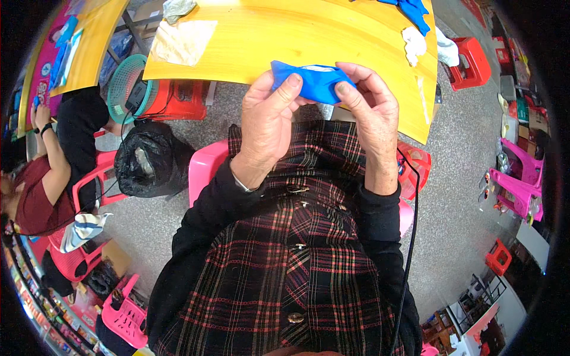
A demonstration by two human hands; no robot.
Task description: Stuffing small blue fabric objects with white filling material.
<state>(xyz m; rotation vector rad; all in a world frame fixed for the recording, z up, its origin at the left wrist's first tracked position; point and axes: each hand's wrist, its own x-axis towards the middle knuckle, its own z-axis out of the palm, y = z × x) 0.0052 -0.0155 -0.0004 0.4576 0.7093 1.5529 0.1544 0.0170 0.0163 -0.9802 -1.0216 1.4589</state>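
Blue cloth [323,88] is held up between the person's two hands, just off the near edge of the yellow table [267,37] and above the plaid apron [285,237]. The left hand [266,115] pinches its left end, thumb on the near face; the right hand [375,105] grips the other end the same way, thumb against the cloth and fingers behind. Along the top edge a strip of white material [318,68] shows; whether it is a lining or a separate filling, I cannot tell.

To handle this well, both thumbs should press lightly and evenly, so that the top edge stays level and the white strip does not bunch up. Pulling harder on one side would probably twist the cloth. Small thumb movements look safer than letting go of an end, since the lap lies directly below.
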